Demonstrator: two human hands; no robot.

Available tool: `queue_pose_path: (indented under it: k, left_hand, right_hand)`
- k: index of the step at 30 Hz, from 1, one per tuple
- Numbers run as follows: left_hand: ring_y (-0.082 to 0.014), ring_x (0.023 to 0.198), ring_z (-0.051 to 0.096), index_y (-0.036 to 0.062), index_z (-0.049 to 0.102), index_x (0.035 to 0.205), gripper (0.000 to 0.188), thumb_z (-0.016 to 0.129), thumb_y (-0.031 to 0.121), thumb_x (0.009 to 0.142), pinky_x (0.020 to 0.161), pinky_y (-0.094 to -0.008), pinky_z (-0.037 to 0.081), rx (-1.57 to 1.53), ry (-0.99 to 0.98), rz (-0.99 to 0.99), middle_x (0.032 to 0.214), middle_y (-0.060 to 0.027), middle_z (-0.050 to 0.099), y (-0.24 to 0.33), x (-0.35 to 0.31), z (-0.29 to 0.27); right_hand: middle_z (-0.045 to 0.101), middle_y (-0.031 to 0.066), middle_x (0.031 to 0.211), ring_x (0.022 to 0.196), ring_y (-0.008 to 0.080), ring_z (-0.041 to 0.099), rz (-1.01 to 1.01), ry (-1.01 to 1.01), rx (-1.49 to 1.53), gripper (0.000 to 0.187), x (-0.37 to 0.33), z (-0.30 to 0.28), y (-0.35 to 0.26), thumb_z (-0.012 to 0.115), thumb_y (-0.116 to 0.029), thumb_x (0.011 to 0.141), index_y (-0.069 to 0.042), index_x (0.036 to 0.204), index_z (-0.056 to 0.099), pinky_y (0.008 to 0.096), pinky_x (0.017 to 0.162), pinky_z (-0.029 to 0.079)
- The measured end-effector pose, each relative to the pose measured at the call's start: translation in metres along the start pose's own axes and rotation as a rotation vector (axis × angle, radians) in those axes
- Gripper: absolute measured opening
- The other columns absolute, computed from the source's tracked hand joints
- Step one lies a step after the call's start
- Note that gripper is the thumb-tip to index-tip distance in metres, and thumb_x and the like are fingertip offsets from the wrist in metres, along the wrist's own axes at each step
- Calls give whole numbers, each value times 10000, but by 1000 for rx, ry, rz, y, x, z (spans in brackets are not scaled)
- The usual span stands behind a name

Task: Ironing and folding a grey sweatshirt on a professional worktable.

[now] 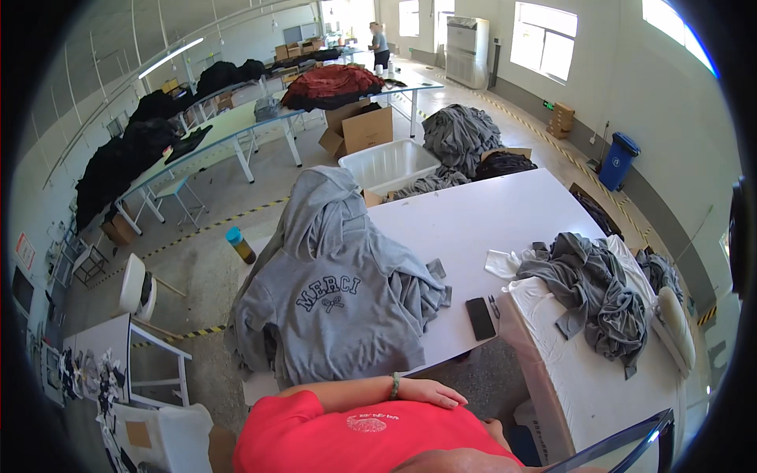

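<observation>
Left hand [432, 391] near grey hoodie [355, 339], dark lettering [329, 292].

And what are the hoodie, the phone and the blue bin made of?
Hoodie: matte fabric, probably knit, since it drapes in folds. Phone: maybe glass or plastic; its flat black face looks smooth. Bin: likely plastic, going by its smooth, molded-looking sides.

Dark lettering [330, 291] on grey hoodie [347, 339], illegible print [367, 424] on red shirt [303, 430]

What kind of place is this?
Probably a clothing workshop: a pile of grey hooded sweatshirts covers part of a smooth white table, and black fabric heaps lie on long pale-green tables.
</observation>
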State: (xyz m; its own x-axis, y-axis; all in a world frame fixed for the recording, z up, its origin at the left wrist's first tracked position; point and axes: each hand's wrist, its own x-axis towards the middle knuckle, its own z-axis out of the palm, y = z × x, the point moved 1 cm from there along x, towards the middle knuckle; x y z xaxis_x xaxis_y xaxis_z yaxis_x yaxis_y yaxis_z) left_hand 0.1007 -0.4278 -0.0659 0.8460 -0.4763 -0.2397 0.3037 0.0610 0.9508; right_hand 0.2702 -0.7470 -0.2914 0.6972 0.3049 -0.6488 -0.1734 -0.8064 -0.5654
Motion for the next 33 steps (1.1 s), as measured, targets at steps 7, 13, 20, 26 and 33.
queue_pose_path:
  k: [7, 13, 20, 26, 33]
  left_hand:
    - [-162, 1317, 558, 19, 537, 1473, 501, 594, 313, 1071, 1123, -311, 412, -107, 199, 15, 1390, -100, 634, -7, 3, 2]
    - [-144, 1032, 689, 11, 628, 1333, 376, 620, 272, 1061, 931, -292, 539, -329, 597, -14, 1102, -80, 741, -48, 8, -10]
    - [-143, 973, 696, 13, 642, 1294, 336, 611, 257, 1065, 875, -294, 561, -248, 791, -63, 1052, -87, 736, -70, 5, -19]
    - [-154, 975, 697, 9, 639, 1279, 312, 614, 232, 1063, 898, -301, 567, -305, 771, -139, 1061, -89, 727, -72, 29, 11]
    - [-121, 924, 684, 0, 665, 1195, 262, 654, 207, 1035, 861, -284, 562, -237, 742, -64, 1012, -66, 726, -70, 77, 47]
  right_hand:
    - [762, 215, 883, 720, 279, 748, -45, 12, -53, 358, 29, 21, 86, 762, -237, 862, 100, 982, 758, 423, 652, 590]
    - [759, 226, 856, 748, 332, 747, -49, 70, -342, 335, 85, 39, 225, 763, -201, 851, 106, 984, 755, 470, 691, 594]
    - [734, 180, 759, 657, 288, 733, 81, 11, 4, 272, 24, 0, 150, 732, -178, 873, 80, 957, 752, 434, 596, 588]
    - [717, 135, 735, 578, 249, 695, 23, -68, -24, 239, -9, -8, 79, 696, -166, 919, 61, 984, 729, 386, 509, 567]
    - [726, 129, 813, 615, 217, 699, 41, -117, 96, 287, -14, -42, 87, 687, -169, 944, 69, 1104, 692, 357, 513, 550]
